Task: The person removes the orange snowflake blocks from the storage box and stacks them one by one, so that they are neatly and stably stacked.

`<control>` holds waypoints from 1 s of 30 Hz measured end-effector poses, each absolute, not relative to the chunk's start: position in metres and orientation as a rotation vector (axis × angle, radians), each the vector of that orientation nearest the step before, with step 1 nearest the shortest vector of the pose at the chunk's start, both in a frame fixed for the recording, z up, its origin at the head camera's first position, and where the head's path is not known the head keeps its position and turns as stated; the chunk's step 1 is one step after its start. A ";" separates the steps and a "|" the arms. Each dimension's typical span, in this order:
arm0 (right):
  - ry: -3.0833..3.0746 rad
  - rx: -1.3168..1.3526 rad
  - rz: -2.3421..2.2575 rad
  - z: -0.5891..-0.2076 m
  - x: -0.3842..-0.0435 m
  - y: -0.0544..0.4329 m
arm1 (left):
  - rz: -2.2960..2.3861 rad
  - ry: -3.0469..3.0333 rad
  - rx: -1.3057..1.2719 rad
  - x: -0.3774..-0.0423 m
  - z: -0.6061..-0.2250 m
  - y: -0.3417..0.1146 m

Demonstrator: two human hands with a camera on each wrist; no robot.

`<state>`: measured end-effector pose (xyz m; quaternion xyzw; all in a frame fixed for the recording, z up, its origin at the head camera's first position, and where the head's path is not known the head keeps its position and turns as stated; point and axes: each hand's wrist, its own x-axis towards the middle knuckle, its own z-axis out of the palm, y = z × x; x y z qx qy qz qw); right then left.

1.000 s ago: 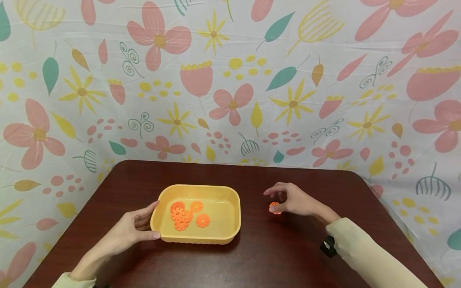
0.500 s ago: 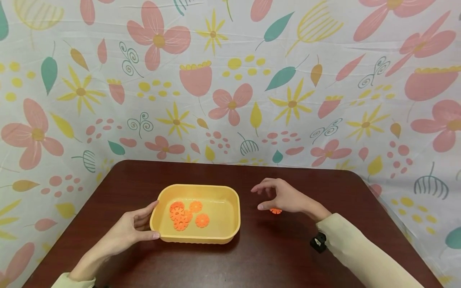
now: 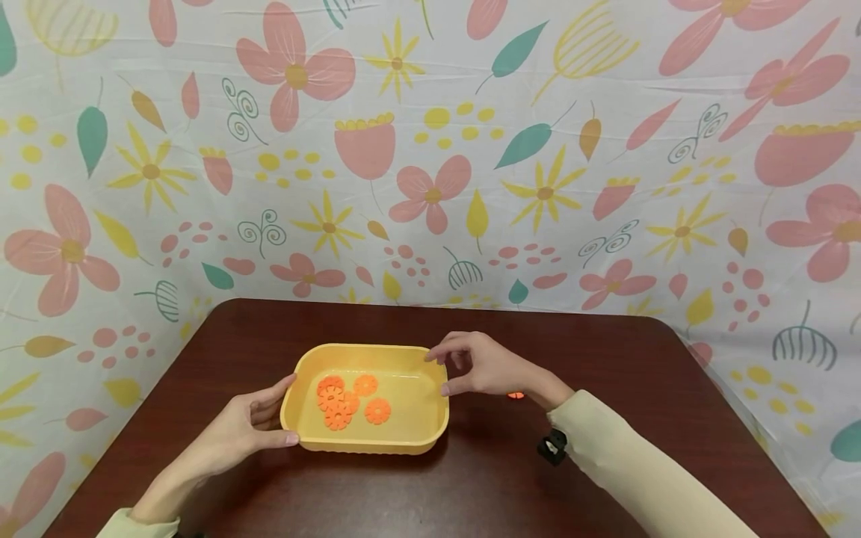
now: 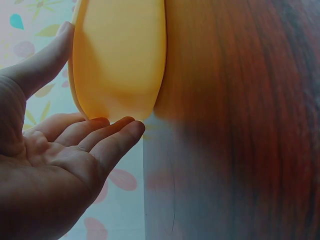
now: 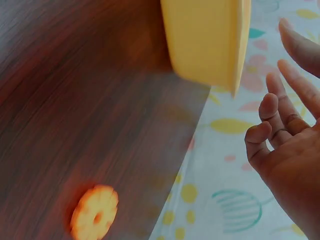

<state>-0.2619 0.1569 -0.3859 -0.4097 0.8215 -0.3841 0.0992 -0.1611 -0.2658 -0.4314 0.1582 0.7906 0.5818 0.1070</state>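
A yellow plastic tray (image 3: 403, 448) with rounded corners sits on the dark table. Several orange notched discs, like snowflake building pieces (image 3: 377, 411), lie inside it, mostly towards its left half. My left hand (image 3: 232, 430) holds the tray's left end, thumb near the front corner and fingers against the end wall. At the opposite end my right hand (image 3: 487, 365) spreads thumb and forefinger by the rim, holding nothing; in the right wrist view its fingers appear apart from the tray. One more orange disc (image 5: 95, 212) lies on the table, mostly hidden under the right wrist in the head view.
The reddish-brown table (image 3: 417, 493) has rounded back corners. Behind and around it hangs a white cloth (image 3: 430, 246) printed with flowers and leaves. A black device (image 3: 553, 446) is strapped at the right wrist.
My right hand has left the single disc on the table and moved left to the tray's right end. The left hand, the tray and its discs stay in place.
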 end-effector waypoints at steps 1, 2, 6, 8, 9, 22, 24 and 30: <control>2.417 -1.224 -1.134 -0.386 -0.262 0.152 | 1.715 2.326 0.467 -0.161 -0.432 -0.266; 2.409 -1.236 -1.127 -0.387 -0.262 0.147 | 1.717 2.323 0.467 -0.161 -0.432 -0.266; 2.384 -1.278 -1.088 -0.391 -0.262 0.128 | 1.725 2.316 0.469 -0.161 -0.432 -0.266; 2.365 -1.290 -1.066 -0.394 -0.261 0.119 | 1.727 2.316 0.469 -0.161 -0.432 -0.266; 2.356 -1.294 -1.055 -0.395 -0.261 0.115 | 1.729 2.314 0.469 -0.161 -0.433 -0.266; 2.288 -1.285 -0.881 -0.408 -0.264 0.077 | 1.720 2.316 0.456 -0.162 -0.433 -0.266; 2.297 -1.283 -0.846 -0.409 -0.265 0.074 | 1.719 2.315 0.460 -0.162 -0.433 -0.266; 2.309 -1.313 -0.749 -0.412 -0.269 0.063 | 1.718 2.322 0.466 -0.162 -0.433 -0.267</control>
